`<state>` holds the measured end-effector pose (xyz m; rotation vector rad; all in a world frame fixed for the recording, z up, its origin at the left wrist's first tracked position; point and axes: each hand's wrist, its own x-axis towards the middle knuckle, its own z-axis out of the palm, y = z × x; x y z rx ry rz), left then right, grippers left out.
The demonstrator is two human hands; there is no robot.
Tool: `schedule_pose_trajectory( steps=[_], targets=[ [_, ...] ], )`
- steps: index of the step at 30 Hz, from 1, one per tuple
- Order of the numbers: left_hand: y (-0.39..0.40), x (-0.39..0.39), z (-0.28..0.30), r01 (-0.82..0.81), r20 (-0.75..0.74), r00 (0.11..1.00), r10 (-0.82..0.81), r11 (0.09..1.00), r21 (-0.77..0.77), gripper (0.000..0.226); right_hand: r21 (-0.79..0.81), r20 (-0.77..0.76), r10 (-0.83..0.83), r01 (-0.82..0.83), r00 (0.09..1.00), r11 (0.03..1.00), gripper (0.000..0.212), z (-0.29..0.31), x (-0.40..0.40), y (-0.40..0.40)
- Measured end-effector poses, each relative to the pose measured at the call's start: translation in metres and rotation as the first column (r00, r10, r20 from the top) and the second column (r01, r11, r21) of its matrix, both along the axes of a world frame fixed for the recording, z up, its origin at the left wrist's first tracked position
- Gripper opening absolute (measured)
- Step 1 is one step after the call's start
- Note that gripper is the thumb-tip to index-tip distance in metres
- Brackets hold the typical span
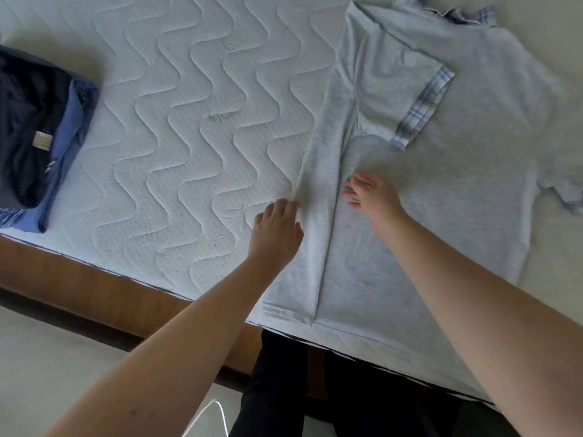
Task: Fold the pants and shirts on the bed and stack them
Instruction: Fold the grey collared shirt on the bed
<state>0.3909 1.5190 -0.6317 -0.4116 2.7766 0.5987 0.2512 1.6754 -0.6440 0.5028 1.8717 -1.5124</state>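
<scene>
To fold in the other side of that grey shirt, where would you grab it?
Probably along the unfolded right edge of the grey shirt, by the loose sleeve and the hem corner below it, coming from the right. That side lies flat and spread; the left side is already folded in with its plaid-cuffed sleeve.

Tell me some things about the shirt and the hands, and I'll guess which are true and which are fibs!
1. The grey shirt lies on the bed. True.
2. The right hand holds a sock. False: it rests flat on the shirt, holding nothing.
3. A stack of dark and blue clothes sits to the left of the shirt. True.
4. The shirt is already on the stack. False: it lies apart from it, spread out with one side folded in.
5. The left hand is at the shirt's folded edge. True.
</scene>
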Motion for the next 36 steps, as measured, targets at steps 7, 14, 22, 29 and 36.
schedule_pose_trajectory(
  steps=[7,14,22,29,36],
  targets=[
    [0.000,-0.066,-0.023,0.243,0.034,0.970,-0.241,0.966,-0.085,0.063,-0.028,0.060,-0.176,0.178,0.983,0.984,0.014,-0.006,-0.059,-0.018],
    [-0.008,-0.082,-0.045,0.312,0.044,0.950,-0.309,0.941,-0.129,0.067,0.083,0.095,-0.140,0.133,0.986,0.988,0.023,-0.010,-0.097,-0.045],
    [-0.013,-0.078,-0.052,0.376,0.033,0.926,-0.376,0.912,-0.166,0.067,0.285,-0.078,0.201,-0.172,0.976,0.943,0.023,-0.012,-0.123,-0.016],
    [-0.018,-0.076,-0.054,0.427,0.070,0.904,-0.422,0.883,-0.196,0.069,0.316,-0.114,0.205,-0.160,0.972,0.935,0.019,-0.007,-0.122,-0.007],
    [-0.015,-0.077,-0.047,0.507,0.025,0.856,-0.516,0.829,-0.235,0.073,0.231,-0.029,0.292,-0.278,0.956,0.932,0.021,-0.002,-0.100,-0.013]
  ],
)
